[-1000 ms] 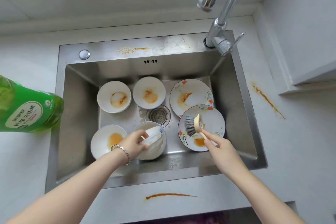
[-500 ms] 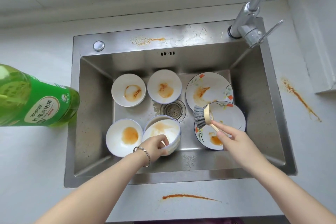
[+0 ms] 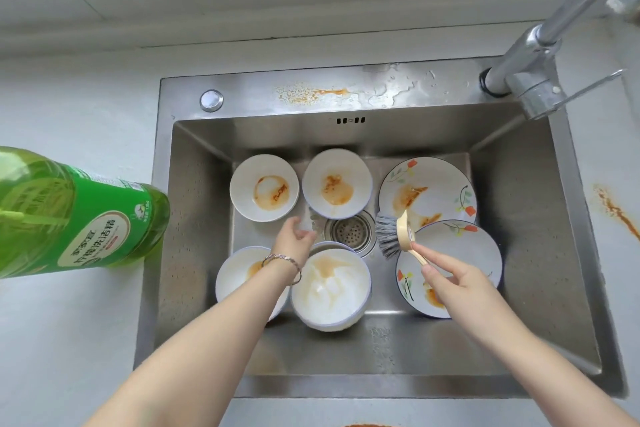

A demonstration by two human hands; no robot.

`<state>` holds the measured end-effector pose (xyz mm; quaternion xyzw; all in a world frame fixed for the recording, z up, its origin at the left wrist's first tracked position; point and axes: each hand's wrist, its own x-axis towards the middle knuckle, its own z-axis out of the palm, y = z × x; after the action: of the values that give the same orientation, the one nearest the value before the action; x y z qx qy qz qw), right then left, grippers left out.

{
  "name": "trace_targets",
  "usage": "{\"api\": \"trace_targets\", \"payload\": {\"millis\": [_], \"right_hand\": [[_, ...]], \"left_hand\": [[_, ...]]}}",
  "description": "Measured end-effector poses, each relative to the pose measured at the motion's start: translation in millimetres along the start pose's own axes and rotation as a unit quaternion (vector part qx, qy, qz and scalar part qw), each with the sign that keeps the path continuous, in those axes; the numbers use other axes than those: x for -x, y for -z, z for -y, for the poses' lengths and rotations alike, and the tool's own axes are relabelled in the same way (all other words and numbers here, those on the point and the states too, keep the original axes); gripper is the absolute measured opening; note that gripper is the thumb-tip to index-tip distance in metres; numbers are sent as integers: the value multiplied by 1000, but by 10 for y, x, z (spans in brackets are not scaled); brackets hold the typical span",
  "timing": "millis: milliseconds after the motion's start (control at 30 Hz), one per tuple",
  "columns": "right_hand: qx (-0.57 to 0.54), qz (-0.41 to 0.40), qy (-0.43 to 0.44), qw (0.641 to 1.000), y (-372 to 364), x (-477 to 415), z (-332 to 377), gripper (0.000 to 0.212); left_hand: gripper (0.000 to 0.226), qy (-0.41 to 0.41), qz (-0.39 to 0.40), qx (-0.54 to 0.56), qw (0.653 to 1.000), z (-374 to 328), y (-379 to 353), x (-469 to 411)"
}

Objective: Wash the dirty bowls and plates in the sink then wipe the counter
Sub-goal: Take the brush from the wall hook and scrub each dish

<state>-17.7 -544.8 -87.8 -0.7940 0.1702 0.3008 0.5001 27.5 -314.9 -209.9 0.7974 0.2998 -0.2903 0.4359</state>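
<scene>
in the sink (image 3: 249, 95), right hand (image 3: 453, 279) pinches the brush (image 3: 401, 231); left hand (image 3: 294, 236) blurred, grip unclear.

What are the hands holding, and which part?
The right hand pinches the dish brush by its tan handle's end. The left hand is down among the bowls; whether it holds anything cannot be told.

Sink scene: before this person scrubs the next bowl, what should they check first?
1. Brush gripped by right hand: ok.
2. Left hand free: ok, looks empty.
3. Water running from faucet: not ok, no stream visible.
4. Drain uncovered: ok.
5. Detergent bottle within reach: ok, beside the sink.
6. Soap on brush: cannot tell.
</scene>
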Motion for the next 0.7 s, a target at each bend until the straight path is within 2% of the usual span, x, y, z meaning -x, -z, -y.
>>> {"api": "trace_targets", "payload": {"millis": [100, 200, 367, 567, 700], "right_hand": [[-2, 12, 1, 1000, -74, -79, -11, 43], [-9, 19, -8, 1000, -115, -145, -47, 41], [-16, 7, -31, 999, -128, -208, -101, 38], [-33, -7, -68, 997, -74, -160, -66, 36], [-35, -60, -61, 996, 49, -83, 45, 36]], "left_hand": [[61, 11, 14, 33, 999, -31, -163, -203], [62, 42, 13, 144, 989, -83, -363, -400], [66, 55, -55, 272, 959, -201, -525, -611], [69, 22, -59, 263, 963, -239, -445, -439], [69, 6, -41, 222, 974, -310, -154, -67]]}}
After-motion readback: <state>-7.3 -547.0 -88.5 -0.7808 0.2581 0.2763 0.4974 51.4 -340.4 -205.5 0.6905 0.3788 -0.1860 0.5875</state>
